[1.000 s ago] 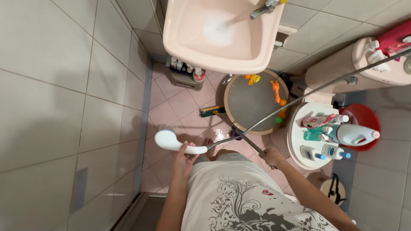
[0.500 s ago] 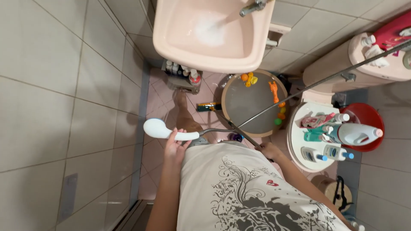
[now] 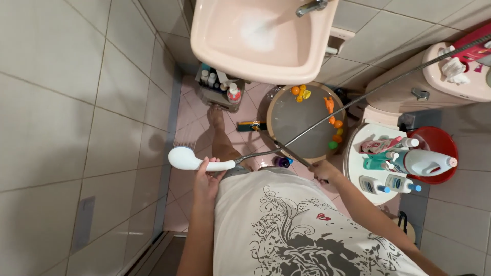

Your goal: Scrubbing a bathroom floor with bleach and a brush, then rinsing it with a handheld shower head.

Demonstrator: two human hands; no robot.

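Observation:
My left hand (image 3: 207, 179) grips the handle of a white shower head (image 3: 185, 159) that points left toward the tiled wall. Its metal hose (image 3: 358, 98) runs up and right across the view. My right hand (image 3: 323, 170) is closed on the long handle of a floor brush (image 3: 286, 148), whose green head (image 3: 250, 125) rests on the pink floor tiles beside my bare foot (image 3: 217, 120). I stand in a white printed shirt.
A pink sink (image 3: 255, 38) hangs above. A round basin of water (image 3: 302, 122) with orange and yellow toys stands on the floor. Bottles lie on the closed toilet lid (image 3: 358, 166); a red bucket (image 3: 434, 145) is beside it. A small rack of bottles (image 3: 220, 87) sits under the sink.
I have stepped my bare foot forward toward the sink. The shower head has shifted left and slightly down in my left hand. My right hand stays on the brush handle.

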